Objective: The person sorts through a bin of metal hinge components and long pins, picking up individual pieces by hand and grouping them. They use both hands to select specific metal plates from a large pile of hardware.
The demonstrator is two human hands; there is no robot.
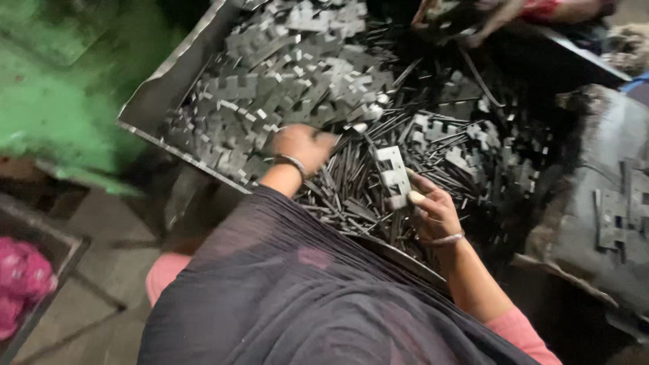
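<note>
My right hand (433,211) grips a small stack of grey E-shaped stamped metal plates (392,176), held upright over a heap of thin dark metal strips (345,192). My left hand (302,145), with a bangle at the wrist, reaches into the pile of flat notched metal plates (277,81) and has its fingers curled down among them; whether it grasps any is hidden. Both piles lie in a large metal tray (162,84).
Another person's hand (466,17) works at the tray's far edge. A green machine body (61,88) stands at the left. A grey sack with more plates (608,203) sits at the right. Pink cloth (20,284) lies in a box at lower left.
</note>
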